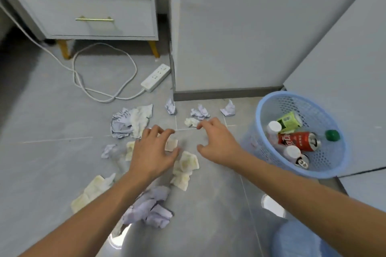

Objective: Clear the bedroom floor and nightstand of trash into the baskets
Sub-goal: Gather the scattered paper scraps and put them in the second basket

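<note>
The left hand [153,148] and right hand [217,140] hover wide, holding nothing. The crumpled white paper scraps [186,162] on the grey tile floor [52,121] look light and soft. Pinching each by a fold should work.

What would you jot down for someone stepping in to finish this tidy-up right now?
Left hand: open, empty, hovering over the floor scraps.
Right hand: open, empty, fingers next to a small wad.
Done: red can, bottles and a green carton lie in the blue basket.
Left: crumpled paper and tissues scattered on the floor. Nightstand top out of view.
</note>
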### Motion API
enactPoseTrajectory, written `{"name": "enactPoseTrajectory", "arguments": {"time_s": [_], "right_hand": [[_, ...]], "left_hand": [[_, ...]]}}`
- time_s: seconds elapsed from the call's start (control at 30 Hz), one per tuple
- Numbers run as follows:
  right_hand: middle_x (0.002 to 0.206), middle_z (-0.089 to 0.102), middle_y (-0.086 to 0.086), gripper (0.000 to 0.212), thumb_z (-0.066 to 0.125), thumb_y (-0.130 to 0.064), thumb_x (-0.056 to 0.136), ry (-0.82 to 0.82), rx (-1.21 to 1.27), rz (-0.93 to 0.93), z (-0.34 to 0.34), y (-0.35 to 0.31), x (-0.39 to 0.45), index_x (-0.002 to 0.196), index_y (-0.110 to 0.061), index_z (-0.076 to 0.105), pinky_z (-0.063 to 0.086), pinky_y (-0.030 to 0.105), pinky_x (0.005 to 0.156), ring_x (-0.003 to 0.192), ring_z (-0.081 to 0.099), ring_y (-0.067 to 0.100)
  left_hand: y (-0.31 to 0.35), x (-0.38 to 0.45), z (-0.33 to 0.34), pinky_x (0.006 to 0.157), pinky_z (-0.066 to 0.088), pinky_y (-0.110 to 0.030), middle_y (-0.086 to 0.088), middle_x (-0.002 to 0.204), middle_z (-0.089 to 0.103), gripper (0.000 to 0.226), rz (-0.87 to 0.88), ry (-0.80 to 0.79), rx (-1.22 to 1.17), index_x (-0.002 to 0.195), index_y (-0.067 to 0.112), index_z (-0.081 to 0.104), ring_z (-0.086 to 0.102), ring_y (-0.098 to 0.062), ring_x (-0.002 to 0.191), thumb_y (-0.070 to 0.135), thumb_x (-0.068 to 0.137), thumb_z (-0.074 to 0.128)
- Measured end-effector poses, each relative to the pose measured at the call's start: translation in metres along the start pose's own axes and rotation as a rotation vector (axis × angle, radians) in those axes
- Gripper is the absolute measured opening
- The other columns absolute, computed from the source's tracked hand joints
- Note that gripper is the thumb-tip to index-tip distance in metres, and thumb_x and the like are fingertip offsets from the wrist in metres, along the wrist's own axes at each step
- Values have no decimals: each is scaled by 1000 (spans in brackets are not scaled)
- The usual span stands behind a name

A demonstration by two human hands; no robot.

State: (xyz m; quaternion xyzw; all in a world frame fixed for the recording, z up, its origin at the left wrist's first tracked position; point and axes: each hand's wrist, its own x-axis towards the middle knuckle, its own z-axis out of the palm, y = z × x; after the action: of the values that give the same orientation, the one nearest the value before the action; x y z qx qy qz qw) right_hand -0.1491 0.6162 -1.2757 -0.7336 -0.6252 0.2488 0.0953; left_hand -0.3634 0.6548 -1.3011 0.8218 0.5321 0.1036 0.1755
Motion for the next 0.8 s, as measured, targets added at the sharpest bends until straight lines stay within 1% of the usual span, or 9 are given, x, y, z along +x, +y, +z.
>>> {"name": "enactPoseTrajectory", "arguments": {"time_s": [0.13, 0.23, 0.33, 0.4, 0.5, 0.6, 0.67, 0.73, 0.8], "right_hand": [[142, 29, 5, 67, 74, -27, 77, 39, -24, 12, 31, -2, 69, 137, -33, 44, 46, 42, 99, 128, 35, 37], [150, 20, 9, 83, 78, -34, 74, 53, -97, 52, 38, 14, 108, 146, -37, 38, 42, 45, 106, 137, 26, 43], [160, 12, 14, 94, 79, -45, 72, -21, -211, 54, 35, 27, 131, 152, -40, 30, 29, 52, 119, 147, 13, 48], [159, 16, 16, 94, 79, -47, 74, -82, -299, 45, 36, 34, 138, 153, -38, 30, 24, 51, 121, 147, 13, 45], [152, 25, 10, 79, 78, -48, 78, -153, -288, 27, 51, 43, 142, 147, -40, 39, 35, 51, 114, 138, 28, 41], [144, 34, 3, 45, 67, -40, 91, -104, -326, -55, 75, 44, 137, 132, -41, 47, 44, 50, 100, 127, 36, 33], [138, 39, 5, 32, 61, -31, 97, -27, -364, -135, 86, 42, 130, 126, -36, 50, 45, 47, 97, 120, 38, 33], [138, 36, 6, 34, 58, -18, 98, -16, -359, -190, 94, 41, 122, 127, -33, 49, 45, 46, 99, 119, 36, 34], [139, 33, 7, 44, 54, -5, 96, -42, -338, -200, 101, 43, 111, 129, -33, 46, 46, 43, 98, 122, 33, 34]], "left_hand": [[-34, 31, 11, 104, 43, -54, -3, 148, 42, 68, -172, -81, 86, 145, 41, 46, 34, -32, 140, 65, 83, 59], [-58, 50, 19, 113, 35, -60, -6, 158, 30, 76, -264, -113, 115, 149, 42, 40, 21, -37, 149, 65, 81, 64], [-82, 66, 25, 119, 23, -63, -8, 167, 12, 89, -333, -116, 102, 152, 46, 32, 8, -42, 153, 68, 75, 70], [-94, 79, 25, 119, 22, -65, -9, 169, 2, 99, -369, -123, 115, 155, 49, 23, 2, -44, 154, 74, 71, 71], [-110, 95, 26, 117, 24, -66, -8, 171, -8, 106, -397, -203, 141, 156, 54, 14, -2, -47, 155, 79, 70, 69], [-120, 95, 31, 112, 35, -60, -5, 167, 7, 89, -387, -286, 88, 151, 52, 33, 15, -42, 150, 74, 73, 70], [-124, 85, 40, 99, 46, -51, -1, 156, 25, 65, -337, -241, 153, 136, 43, 52, 30, -37, 137, 68, 79, 68], [-127, 73, 50, 83, 51, -45, 0, 143, 37, 42, -269, -133, 190, 121, 34, 61, 39, -35, 122, 59, 86, 64], [-127, 65, 57, 72, 51, -41, -2, 132, 43, 28, -210, -81, 177, 113, 27, 63, 42, -30, 108, 47, 92, 62]]}}
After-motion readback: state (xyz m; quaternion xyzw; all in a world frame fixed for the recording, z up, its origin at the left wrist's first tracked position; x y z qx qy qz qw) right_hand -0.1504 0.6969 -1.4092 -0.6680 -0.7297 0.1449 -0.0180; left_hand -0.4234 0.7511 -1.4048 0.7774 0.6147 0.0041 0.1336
